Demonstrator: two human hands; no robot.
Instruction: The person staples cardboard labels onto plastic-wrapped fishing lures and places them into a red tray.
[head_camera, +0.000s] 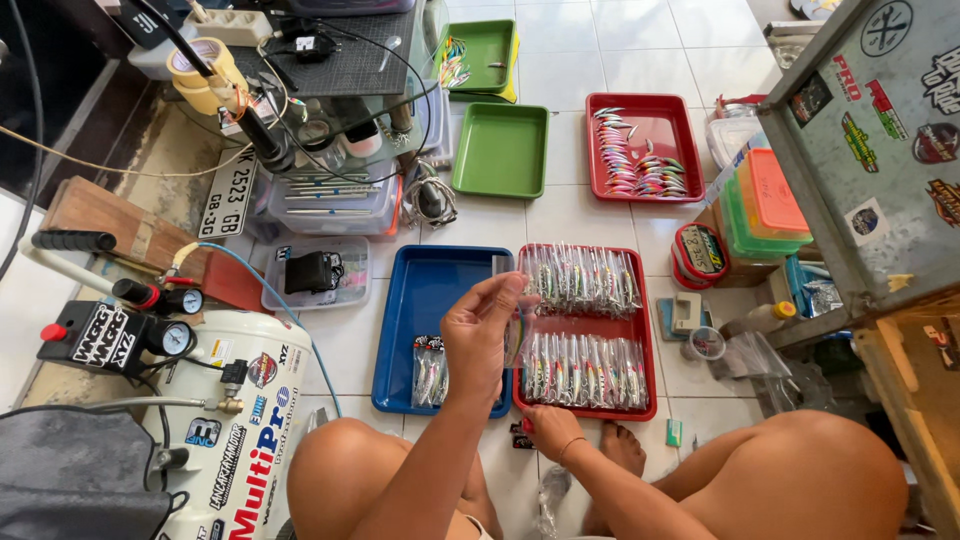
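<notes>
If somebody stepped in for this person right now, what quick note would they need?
Left hand: raised, pinching a clear lure packet over the trays.
Right hand: low, at the front edge of the red tray.
Red tray: two rows of bagged lures.
Blue tray: only one or two packets, mostly bare.
Far red tray: loose, unbagged lures.
Green tray: nothing in it.

Clear plastic packet (513, 330), fishing lure inside, held upright in left hand (480, 335) above seam between blue tray (400, 300) and red tray (640, 330). Small packets with lures (430, 370) lying flat at near end of blue tray. Two rows of packed lures (580, 320) filling red tray, side by side. Right hand (550, 430) resting at near left corner of red tray.
</notes>
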